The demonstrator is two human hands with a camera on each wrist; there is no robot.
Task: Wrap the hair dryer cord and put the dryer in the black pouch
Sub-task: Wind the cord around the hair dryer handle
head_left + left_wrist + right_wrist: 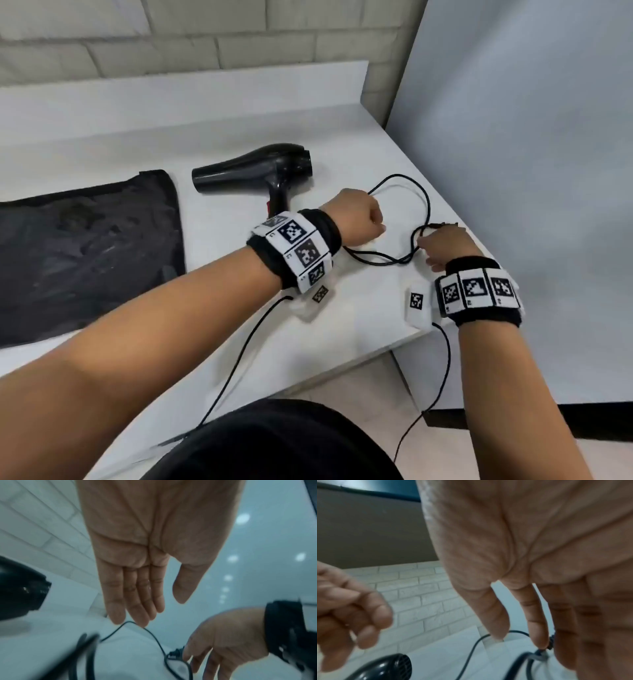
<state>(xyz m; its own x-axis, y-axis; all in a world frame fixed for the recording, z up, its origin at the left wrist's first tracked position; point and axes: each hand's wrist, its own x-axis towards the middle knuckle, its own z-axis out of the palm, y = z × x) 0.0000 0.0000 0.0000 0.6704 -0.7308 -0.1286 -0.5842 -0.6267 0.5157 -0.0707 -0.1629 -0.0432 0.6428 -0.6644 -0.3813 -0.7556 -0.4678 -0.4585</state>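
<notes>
The left hand [356,219] is over the cord [424,202] with its fingers straight and together, as the left wrist view shows, and it holds nothing. The right hand [445,246] is near the table [342,325] edge, fingertips at the plug end of the cord; I cannot tell if it pinches it. The dryer [253,168] lies behind the left hand. The pouch [85,246] lies flat to the left.

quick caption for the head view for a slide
Both hands reach for the loose cord beside the hair dryer; black pouch waits nearby.
</notes>
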